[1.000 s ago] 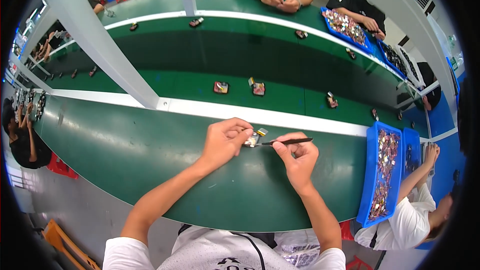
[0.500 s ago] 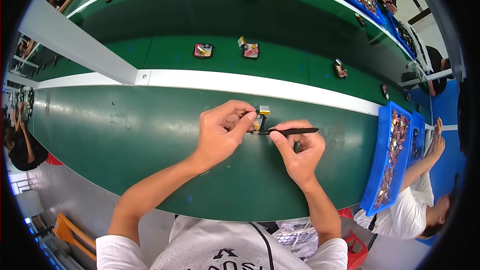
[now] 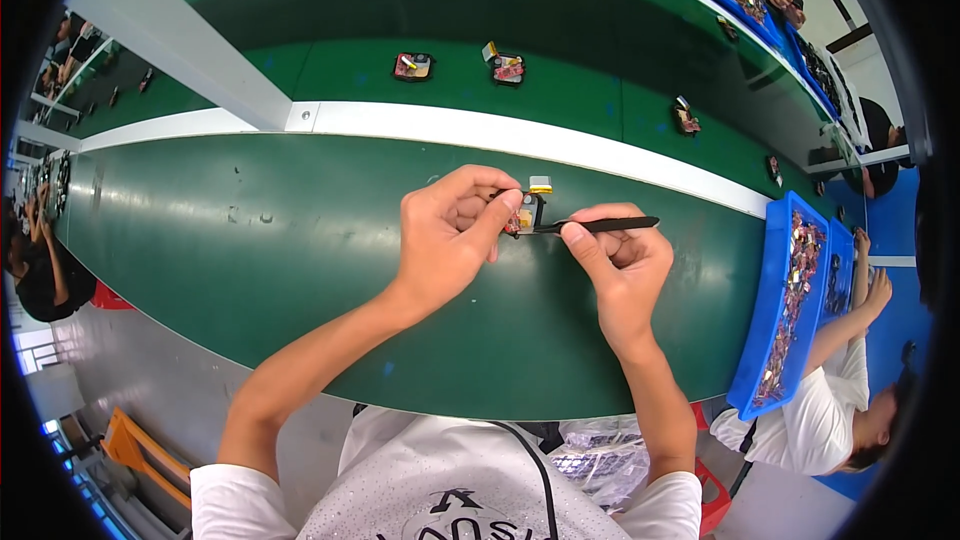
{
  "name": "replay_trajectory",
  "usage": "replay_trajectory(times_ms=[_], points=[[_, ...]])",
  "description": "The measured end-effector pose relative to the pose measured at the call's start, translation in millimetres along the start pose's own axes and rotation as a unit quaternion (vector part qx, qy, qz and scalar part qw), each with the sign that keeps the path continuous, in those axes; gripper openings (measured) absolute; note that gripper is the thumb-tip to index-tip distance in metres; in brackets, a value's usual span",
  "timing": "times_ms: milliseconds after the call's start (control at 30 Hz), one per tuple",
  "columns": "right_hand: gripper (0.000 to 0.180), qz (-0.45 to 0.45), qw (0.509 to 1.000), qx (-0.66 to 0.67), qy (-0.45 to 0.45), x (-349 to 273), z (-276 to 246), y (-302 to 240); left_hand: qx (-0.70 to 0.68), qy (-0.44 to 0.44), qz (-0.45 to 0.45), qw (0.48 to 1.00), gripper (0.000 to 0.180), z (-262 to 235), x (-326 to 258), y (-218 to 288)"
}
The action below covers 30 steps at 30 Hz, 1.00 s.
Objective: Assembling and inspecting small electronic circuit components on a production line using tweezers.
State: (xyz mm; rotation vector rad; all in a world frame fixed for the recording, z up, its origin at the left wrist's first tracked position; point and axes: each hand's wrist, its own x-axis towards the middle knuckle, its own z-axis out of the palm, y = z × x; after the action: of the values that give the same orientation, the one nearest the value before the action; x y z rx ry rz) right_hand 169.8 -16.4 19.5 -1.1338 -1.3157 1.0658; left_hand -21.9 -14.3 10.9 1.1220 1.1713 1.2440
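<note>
Small device worked on a green surface beside a long belt

With the small device [image 3: 523, 221] as the centre of the clock, the person's left hand [image 3: 445, 235] lies at nine, its grip closed on the device's near-left side with thumb and fingers. The right hand [image 3: 625, 265] is at four, its grip pinched around a slim black tool [image 3: 620, 224] whose tip reaches the device's edge. A silver-and-yellow block [image 3: 540, 184] sits at one o'clock, just beside the device. Whether the device touches the surface cannot be told.

The dark green surface [image 3: 300, 270] is smooth and glossy, with scattered dark marks toward ten. A white rail [image 3: 480, 135] borders it at twelve; beyond runs a green belt [image 3: 580, 115], carrying similar open units at eleven [image 3: 413, 66], twelve [image 3: 506, 70] and two [image 3: 686, 118]. A pale post [image 3: 180, 35] rises at ten.

Between three and four stands a long blue tray [image 3: 765, 310] heaped with small reddish and silvery parts. Past it, a co-worker in a white shirt [image 3: 800, 410] sits at four, and another in dark clothing [image 3: 40, 280] at nine. On the grey floor [image 3: 180, 360], an orange frame [image 3: 150, 450] stands at eight and a red stool [image 3: 714, 500] at five.
</note>
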Motion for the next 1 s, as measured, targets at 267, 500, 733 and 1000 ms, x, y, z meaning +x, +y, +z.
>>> replay_trajectory(times_ms=[267,500,733,1000], points=[[0.009,0.072,0.996,0.046,0.012,-9.4,2.1,1.3,-0.029,0.006,-0.008,1.0,0.012,4.7,-1.3,-4.1],[0.012,-0.027,0.999,-0.002,0.033,-21.9,3.3,24.8,-0.014,0.012,-0.015,1.0,0.016,-0.1,-10.2,-29.2],[0.014,-0.107,0.99,-0.085,0.016,-16.7,3.0,37.7,0.013,0.016,0.008,1.0,0.015,-2.1,-2.5,-38.7],[0.014,-0.015,0.999,-0.005,0.034,-20.8,9.3,39.5,0.02,0.004,0.015,1.0,0.016,-4.0,-4.9,-39.0]])
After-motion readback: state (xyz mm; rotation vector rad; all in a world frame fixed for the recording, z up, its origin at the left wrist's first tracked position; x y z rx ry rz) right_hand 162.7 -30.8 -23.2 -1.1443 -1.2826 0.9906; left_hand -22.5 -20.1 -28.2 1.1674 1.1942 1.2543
